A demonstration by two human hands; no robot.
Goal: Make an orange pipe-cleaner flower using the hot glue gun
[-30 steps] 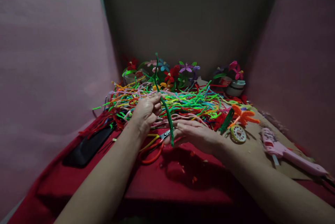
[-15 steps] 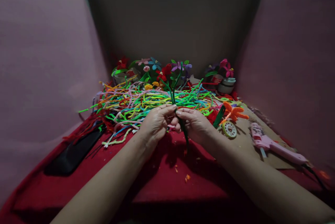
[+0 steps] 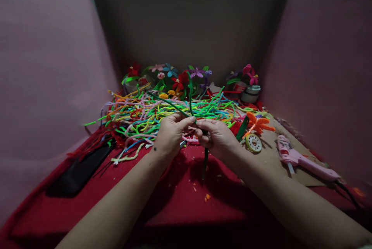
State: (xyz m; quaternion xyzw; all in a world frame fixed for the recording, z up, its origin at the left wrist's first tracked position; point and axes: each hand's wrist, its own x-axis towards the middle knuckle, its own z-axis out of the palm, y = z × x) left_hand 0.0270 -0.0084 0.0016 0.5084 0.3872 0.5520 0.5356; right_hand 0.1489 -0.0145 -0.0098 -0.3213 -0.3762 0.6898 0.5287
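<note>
Dark green pipe cleaners [image 3: 190,95] are pinched between both hands over the front of the table. My left hand [image 3: 171,134] grips them with thumb and fingers where they meet. Close beside it, my right hand [image 3: 216,136] has its fingers curled round the same stems. One strand rises upright above the fingers and another slants up to the left. A dark green end hangs below my right hand. Behind both hands lies a wide pile of multicoloured pipe cleaners [image 3: 139,113].
Pipe-cleaner flowers [image 3: 178,82] and a lidded jar [image 3: 250,94] stand at the back. A black phone-like object [image 3: 78,173] lies left. On the right are an orange pipe-cleaner shape [image 3: 258,123], a round white-and-yellow spool [image 3: 254,143] and a pink glue gun [image 3: 308,163] on cardboard [image 3: 270,161].
The left green strand has swung down to the left, away from the upright one. The lower end hangs a little lower, and my right hand's fingers are curled more tightly.
</note>
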